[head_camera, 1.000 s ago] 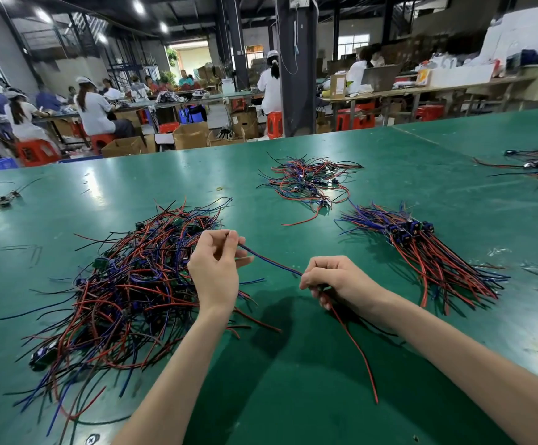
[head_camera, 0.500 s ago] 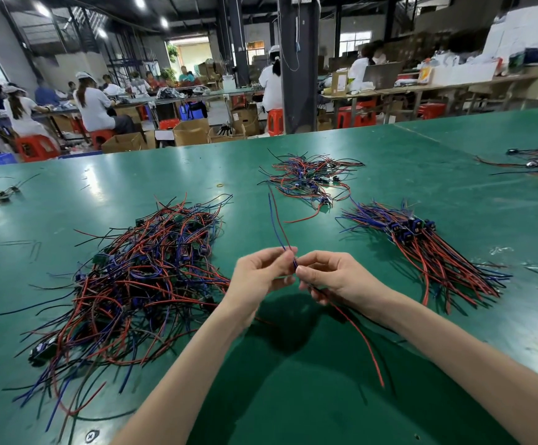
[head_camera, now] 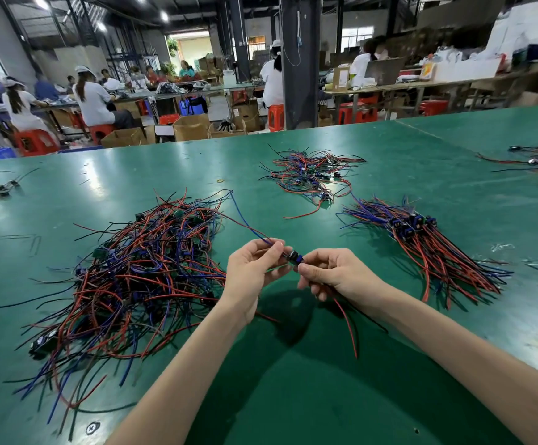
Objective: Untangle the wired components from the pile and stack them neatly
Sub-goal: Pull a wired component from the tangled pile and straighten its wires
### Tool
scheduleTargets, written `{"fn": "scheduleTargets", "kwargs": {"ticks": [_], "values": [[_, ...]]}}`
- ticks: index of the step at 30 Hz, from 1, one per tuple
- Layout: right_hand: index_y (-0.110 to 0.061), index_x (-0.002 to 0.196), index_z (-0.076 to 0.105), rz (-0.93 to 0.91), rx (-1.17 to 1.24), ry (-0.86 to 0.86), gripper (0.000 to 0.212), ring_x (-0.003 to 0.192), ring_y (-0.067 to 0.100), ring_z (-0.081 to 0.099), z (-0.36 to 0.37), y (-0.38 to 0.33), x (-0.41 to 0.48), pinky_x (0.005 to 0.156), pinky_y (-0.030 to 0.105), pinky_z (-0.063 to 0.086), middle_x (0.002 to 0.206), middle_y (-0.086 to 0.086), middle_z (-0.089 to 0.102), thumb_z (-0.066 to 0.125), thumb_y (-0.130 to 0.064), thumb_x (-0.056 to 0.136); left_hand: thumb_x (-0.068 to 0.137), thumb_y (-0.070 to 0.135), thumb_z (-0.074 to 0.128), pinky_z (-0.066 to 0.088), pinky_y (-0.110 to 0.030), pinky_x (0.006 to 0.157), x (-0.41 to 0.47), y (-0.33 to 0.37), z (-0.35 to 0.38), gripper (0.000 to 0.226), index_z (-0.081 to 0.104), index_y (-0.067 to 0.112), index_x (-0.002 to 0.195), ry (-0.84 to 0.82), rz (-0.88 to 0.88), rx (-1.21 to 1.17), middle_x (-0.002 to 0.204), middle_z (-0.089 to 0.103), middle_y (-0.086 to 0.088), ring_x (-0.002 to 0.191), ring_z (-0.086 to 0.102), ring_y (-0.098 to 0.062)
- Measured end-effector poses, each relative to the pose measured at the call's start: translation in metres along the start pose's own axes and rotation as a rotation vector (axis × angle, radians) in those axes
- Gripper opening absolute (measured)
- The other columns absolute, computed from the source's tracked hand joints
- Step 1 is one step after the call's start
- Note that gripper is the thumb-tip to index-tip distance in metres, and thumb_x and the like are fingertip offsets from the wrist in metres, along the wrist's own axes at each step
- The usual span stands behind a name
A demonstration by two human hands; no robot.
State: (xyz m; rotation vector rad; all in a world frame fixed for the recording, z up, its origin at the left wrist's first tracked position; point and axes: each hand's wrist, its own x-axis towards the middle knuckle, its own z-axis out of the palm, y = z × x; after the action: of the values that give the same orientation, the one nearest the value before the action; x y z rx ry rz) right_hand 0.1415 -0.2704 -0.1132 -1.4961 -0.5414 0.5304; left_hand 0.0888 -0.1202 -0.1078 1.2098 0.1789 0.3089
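— So, how much of the job can be judged done?

— Perhaps a third, at a guess. A neat stack (head_camera: pixel 421 239) is laid on the right of the green table (head_camera: pixel 293 396), with its connectors lined up and its wires combed toward the near side. A much larger tangled pile (head_camera: pixel 139 277) is left on the left, and a smaller loose pile (head_camera: pixel 312 178) is seen farther back.

— And what is being handled?

— One wired component (head_camera: pixel 293 256) is held above the table, between the two heaps. Its blue wire (head_camera: pixel 245 220) is pinched by the left hand (head_camera: pixel 255 268), fingers curled. The small dark body is pinched by the right hand (head_camera: pixel 335 274), with a red wire (head_camera: pixel 346 322) and a black one hung below.

— Is it freed from the pile?

— That cannot be told for certain, since the blue wire is seen running back toward the tangle. Placement on the stack is not yet made.
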Motion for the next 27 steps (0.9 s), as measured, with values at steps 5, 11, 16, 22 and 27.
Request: {"fn": "scheduleTargets", "kwargs": {"ticks": [5,11,16,22,27], "values": [[-0.002,0.083,0.061,-0.007,-0.004,0.017,0.006,0.039,0.005,0.049,0.000,-0.002,-0.001,0.037,0.015,0.041,0.058,0.004,0.065,0.061,-0.004,0.088,0.090,0.009,0.061,0.054,-0.020,0.061,-0.003,-0.001,0.003,0.005,0.061,0.009,0.085,-0.065,-0.043,0.084,0.073,0.070,-0.002,0.062,0.064,-0.008],[-0.002,0.084,0.060,-0.001,-0.026,-0.009,0.005,0.041,0.006,0.050,0.000,-0.002,-0.002,0.039,0.016,0.042,0.062,0.007,0.066,0.059,-0.002,0.089,0.093,0.010,0.057,0.056,-0.020,0.067,-0.005,0.000,0.002,0.015,0.068,0.008,0.084,-0.049,-0.037,0.168,0.072,0.069,-0.001,0.064,0.063,-0.010],[-0.006,0.086,0.061,0.011,-0.099,-0.050,0.011,0.045,0.006,0.054,-0.001,0.001,-0.002,0.042,0.017,0.046,0.064,0.003,0.067,0.056,0.002,0.091,0.094,0.012,0.056,0.056,-0.020,0.065,-0.007,0.002,0.002,0.016,0.068,0.008,0.084,0.005,-0.025,0.166,0.076,0.069,-0.002,0.065,0.064,-0.010],[-0.010,0.087,0.063,-0.060,-0.235,-0.003,0.013,0.040,0.010,0.051,-0.002,0.002,-0.002,0.035,0.020,0.043,0.064,0.004,0.067,0.055,0.000,0.092,0.094,0.012,0.055,0.056,-0.020,0.060,-0.009,0.004,0.005,0.017,0.066,0.005,0.083,0.002,-0.056,0.098,0.076,0.067,-0.008,0.062,0.065,-0.014],[-0.012,0.078,0.061,-0.045,-0.334,0.053,0.014,0.036,0.012,0.051,-0.005,0.001,-0.001,0.032,0.020,0.040,0.056,0.000,0.065,0.060,-0.011,0.092,0.093,0.011,0.054,0.055,-0.018,0.055,-0.008,0.009,0.007,0.017,0.063,0.000,0.084,-0.014,-0.092,-0.072,0.071,0.068,-0.011,0.062,0.069,-0.016]]}}
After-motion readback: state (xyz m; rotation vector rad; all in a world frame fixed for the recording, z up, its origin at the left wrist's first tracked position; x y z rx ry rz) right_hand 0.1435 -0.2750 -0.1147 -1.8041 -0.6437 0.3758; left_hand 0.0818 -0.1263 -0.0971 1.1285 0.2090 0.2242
